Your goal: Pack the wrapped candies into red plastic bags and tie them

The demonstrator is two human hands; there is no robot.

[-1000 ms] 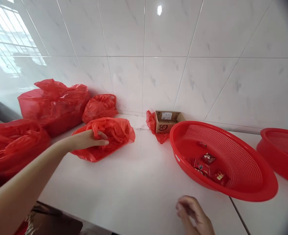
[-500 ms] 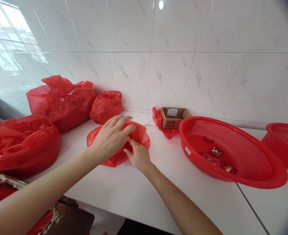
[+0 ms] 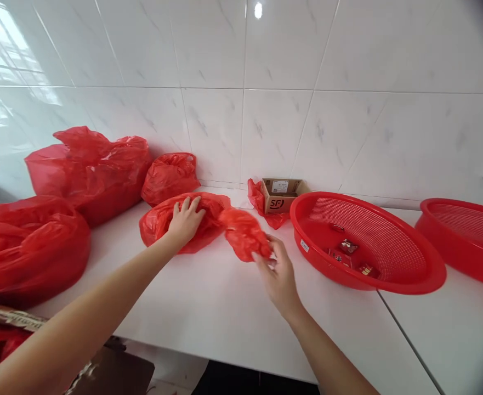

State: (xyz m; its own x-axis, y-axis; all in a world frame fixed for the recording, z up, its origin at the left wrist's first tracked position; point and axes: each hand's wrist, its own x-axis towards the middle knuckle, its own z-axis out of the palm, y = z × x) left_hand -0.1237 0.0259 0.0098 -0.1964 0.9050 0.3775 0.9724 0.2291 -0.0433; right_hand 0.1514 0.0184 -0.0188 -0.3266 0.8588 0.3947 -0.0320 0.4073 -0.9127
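Note:
My left hand (image 3: 186, 222) rests on a bulging red plastic bag (image 3: 154, 225) on the white table. Its fingers are spread over the bag's top, and the thumb is hidden. In my right hand (image 3: 280, 271) is a crumpled red plastic bag (image 3: 245, 233), pinched at its near right end between thumb and fingers. This crumpled bag hangs a little above the table, to the right of the bulging one. Its far end is blurred and meets the bulging bag's edge; I cannot tell whether the two are joined.
A red perforated basket (image 3: 307, 263) with several small packets (image 3: 348, 247) stands right, with a second red basket (image 3: 463, 252) beyond. A small open carton (image 3: 277, 206) is by the tiled wall. Large red bags (image 3: 89, 170) crowd the left, above a torn cardboard box (image 3: 15, 318).
My right hand has moved right, away from the bulging bag, drawing the crumpled red bag along. My left hand has shifted slightly and lies on the bulging bag. The view has turned slightly right.

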